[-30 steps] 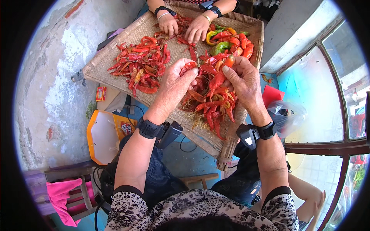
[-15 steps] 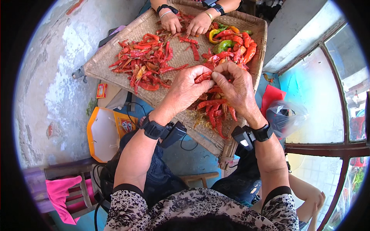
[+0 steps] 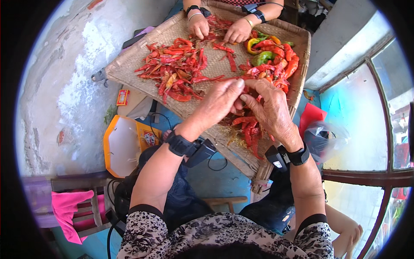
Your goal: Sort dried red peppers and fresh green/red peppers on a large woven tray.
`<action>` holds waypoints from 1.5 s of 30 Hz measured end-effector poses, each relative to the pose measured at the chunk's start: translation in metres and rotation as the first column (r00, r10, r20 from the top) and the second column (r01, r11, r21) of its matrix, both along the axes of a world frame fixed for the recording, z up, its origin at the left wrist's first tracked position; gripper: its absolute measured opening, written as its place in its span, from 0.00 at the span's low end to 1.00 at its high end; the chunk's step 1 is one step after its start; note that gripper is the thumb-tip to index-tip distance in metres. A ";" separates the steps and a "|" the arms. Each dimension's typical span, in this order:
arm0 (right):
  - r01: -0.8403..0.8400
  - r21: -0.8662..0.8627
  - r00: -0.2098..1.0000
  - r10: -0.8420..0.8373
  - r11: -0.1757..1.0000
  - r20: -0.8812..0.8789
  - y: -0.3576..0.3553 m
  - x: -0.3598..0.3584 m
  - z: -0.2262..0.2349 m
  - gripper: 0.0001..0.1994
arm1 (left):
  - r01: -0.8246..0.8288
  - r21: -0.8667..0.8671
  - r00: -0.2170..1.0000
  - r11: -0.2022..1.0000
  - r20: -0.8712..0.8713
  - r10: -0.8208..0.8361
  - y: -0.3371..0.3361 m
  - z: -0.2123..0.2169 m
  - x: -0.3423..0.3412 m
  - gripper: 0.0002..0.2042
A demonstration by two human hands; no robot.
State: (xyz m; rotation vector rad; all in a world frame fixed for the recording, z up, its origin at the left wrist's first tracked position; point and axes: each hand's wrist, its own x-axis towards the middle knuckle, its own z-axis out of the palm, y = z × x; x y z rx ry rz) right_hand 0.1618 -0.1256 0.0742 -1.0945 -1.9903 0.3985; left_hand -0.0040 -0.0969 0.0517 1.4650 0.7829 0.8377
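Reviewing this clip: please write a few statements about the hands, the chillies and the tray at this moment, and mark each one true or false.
1. The left hand and right hand meet over the woven tray, fingertips together on a red chilli. True.
2. The tray holds only green peppers. False: most are red chillies, spread in a big pile, with just a few green and yellow ones at the far right.
3. Another person's hands work at the tray's far edge. True.
4. Both of the person's wrists are bare. False: each carries a black strapped device.
5. A pink cloth lies at lower left. True.
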 end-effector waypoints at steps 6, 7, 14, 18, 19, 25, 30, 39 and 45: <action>0.052 -0.094 0.993 -0.062 0.994 -0.097 0.000 -0.003 -0.008 0.08 | 0.046 -0.001 0.996 0.999 -0.082 -0.046 0.001 -0.004 -0.002 0.25; 0.056 -0.116 0.989 -0.071 0.992 -0.132 0.000 -0.004 -0.008 0.07 | 0.066 -0.013 0.994 0.998 -0.087 -0.066 0.002 -0.005 -0.005 0.26; 0.238 0.022 0.970 -0.237 0.971 -0.059 0.008 0.020 0.005 0.05 | -0.139 0.535 0.835 0.833 -0.389 0.389 0.020 0.003 -0.038 0.13; 0.339 0.023 0.940 -0.339 0.941 0.032 0.018 0.037 -0.002 0.10 | -0.084 0.734 0.637 0.674 -0.480 0.603 0.040 -0.023 -0.059 0.09; 0.432 0.038 0.899 -0.434 0.901 0.056 0.018 0.038 -0.002 0.12 | 0.017 0.770 0.508 0.638 -0.557 0.657 0.044 -0.028 -0.059 0.09; 0.396 0.201 0.908 -0.415 0.896 0.059 0.016 0.032 0.001 0.12 | 0.220 0.758 0.245 0.615 -0.653 0.717 0.067 -0.060 -0.055 0.10; 0.312 0.295 0.935 -0.346 0.903 0.071 0.016 0.022 0.004 0.08 | 0.123 0.724 0.247 0.679 -0.685 0.686 0.070 -0.048 -0.061 0.04; 0.177 0.297 0.974 -0.211 0.938 0.087 0.014 0.003 -0.006 0.04 | 0.115 0.691 0.219 0.714 -0.719 0.660 0.062 -0.047 -0.062 0.11; 0.147 0.277 0.981 -0.175 0.950 0.082 0.014 -0.004 -0.006 0.04 | 0.231 0.736 0.203 0.636 -0.676 0.709 0.074 -0.069 -0.060 0.08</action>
